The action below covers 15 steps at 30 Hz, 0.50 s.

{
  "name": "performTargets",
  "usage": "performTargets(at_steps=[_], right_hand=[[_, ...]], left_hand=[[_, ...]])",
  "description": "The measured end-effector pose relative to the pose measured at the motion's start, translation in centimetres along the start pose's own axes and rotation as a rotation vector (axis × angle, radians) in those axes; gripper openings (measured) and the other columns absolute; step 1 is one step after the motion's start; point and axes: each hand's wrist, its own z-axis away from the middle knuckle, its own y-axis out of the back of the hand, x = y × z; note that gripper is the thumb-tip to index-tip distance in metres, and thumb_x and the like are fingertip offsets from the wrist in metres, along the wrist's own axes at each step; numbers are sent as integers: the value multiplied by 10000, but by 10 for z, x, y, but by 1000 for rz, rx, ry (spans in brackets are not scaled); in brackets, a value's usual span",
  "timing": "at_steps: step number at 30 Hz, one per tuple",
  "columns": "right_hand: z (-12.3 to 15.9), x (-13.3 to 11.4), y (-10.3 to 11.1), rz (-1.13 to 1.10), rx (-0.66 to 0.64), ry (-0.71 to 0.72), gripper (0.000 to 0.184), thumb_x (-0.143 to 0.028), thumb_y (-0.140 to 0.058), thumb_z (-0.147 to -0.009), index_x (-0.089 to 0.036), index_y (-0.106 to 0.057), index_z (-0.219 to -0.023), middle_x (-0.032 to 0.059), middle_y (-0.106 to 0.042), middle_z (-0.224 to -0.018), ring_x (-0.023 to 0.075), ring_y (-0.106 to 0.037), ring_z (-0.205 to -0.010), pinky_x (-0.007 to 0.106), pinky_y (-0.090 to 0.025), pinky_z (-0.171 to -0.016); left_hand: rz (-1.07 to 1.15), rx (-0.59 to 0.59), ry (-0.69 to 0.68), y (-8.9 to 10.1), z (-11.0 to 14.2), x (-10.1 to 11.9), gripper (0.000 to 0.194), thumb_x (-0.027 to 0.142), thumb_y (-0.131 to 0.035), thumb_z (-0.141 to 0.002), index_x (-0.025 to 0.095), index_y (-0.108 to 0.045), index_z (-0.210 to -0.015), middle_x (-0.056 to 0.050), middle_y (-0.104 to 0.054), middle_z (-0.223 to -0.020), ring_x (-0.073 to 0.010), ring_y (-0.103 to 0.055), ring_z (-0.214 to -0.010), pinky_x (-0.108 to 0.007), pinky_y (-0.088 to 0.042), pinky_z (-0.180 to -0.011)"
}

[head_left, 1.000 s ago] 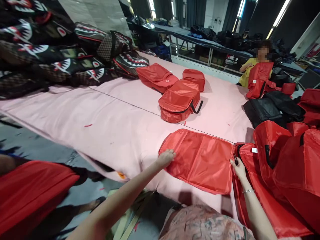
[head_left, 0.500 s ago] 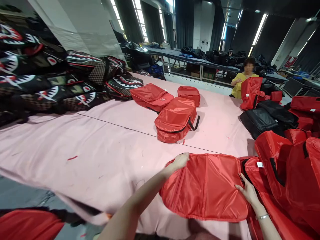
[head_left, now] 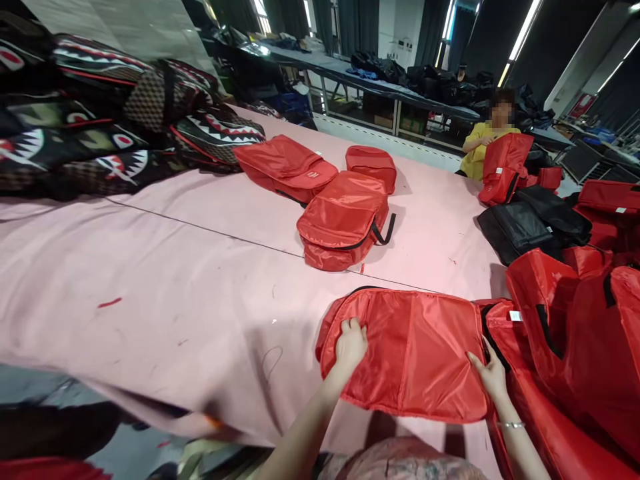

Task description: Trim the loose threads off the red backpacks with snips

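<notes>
An unzipped red backpack (head_left: 440,360) lies spread in front of me, its shiny lining facing up and a seam across the middle. My left hand (head_left: 351,345) rests on the left part of that lining with fingers curled, closed on the fabric. At the panel's right edge my right hand (head_left: 491,375) grips the border, thumb on top. A small dark item shows by its fingers; whether it is a tool or part of the zipper I cannot tell. The backpack's other part continues to the right beneath more red bags.
Red backpacks (head_left: 345,217) lie farther back on the pink-covered table (head_left: 190,287). Shark-face patterned bags (head_left: 215,137) are piled at left. Black bags (head_left: 520,230) and a red bag heap (head_left: 575,333) fill the right. A person in yellow (head_left: 477,150) handles a red bag across the table.
My left hand has moved from the backpack's upper left edge down onto the lining, its fingers now curled. My right hand stays at the right edge. The camera view has shifted slightly.
</notes>
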Motion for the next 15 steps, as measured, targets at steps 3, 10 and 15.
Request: performTargets(at_steps=[3, 10, 15], right_hand=[[3, -2, 2, -1, 5, -14, 817, -510, -679, -624, -111, -471, -1306, 123, -606, -1191, 272, -595, -1029, 369, -479, -886], [-20, -17, 4, 61, -22, -11, 720, -554, -652, -607, -109, -576, -1168, 114, -674, -1019, 255, -619, -907, 345, -479, -794], [-65, -47, -7, 259, 33, -17, 570, -599, -647, -572, -122, -641, -883, 88, -662, -744, 242, -589, -679, 351, -445, -668]], left_hand=[[87, -12, -40, 2, 37, -22, 336, 315, -328, -889, 130, -516, -1097, -151, -490, -1117, -217, -616, -836, -347, -487, -726], [421, -22, 12, 6, 66, -65, 300, 319, -460, -814, 139, -570, -1027, -125, -548, -1061, -256, -543, -1043, -410, -426, -929], [1023, -91, 230, 23, 29, -20, 200, 280, -610, -717, 147, -593, -866, -85, -616, -879, -238, -594, -904, -353, -476, -802]])
